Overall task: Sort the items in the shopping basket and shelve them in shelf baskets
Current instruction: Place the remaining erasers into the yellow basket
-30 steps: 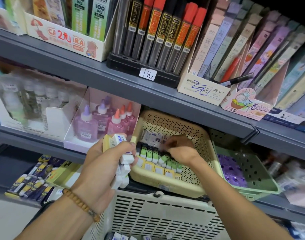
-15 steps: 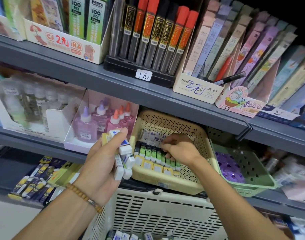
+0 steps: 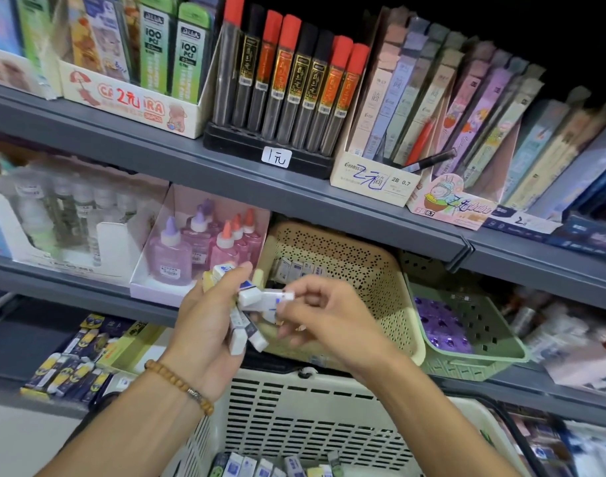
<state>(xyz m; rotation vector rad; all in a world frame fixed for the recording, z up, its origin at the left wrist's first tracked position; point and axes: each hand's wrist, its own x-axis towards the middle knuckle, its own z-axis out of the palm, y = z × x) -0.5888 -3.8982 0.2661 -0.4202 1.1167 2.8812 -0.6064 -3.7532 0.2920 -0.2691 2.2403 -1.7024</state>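
Observation:
My left hand (image 3: pixel 205 318) grips a bunch of small white erasers with blue print (image 3: pixel 246 325), held in front of the shelf. My right hand (image 3: pixel 325 318) is beside it, its fingertips pinching one white eraser (image 3: pixel 275 298) at the top of that bunch. Behind both hands sits the beige perforated shelf basket (image 3: pixel 373 287), with a row of boxed erasers (image 3: pixel 296 268) showing at its back. Below, the white slotted shopping basket (image 3: pixel 305 411) holds several more erasers (image 3: pixel 277 466) along its bottom.
A green shelf basket (image 3: pixel 477 339) with purple items stands right of the beige one. Pink glue bottles in a box (image 3: pixel 194 249) stand to the left. The grey shelf edge (image 3: pixel 294 194) above carries pencil-lead tubes. Yellow and blue packs (image 3: pixel 74 363) lie lower left.
My right hand has come out of the beige basket and moved left to the erasers in my left hand, pinching one. My left hand has risen slightly towards the shelf.

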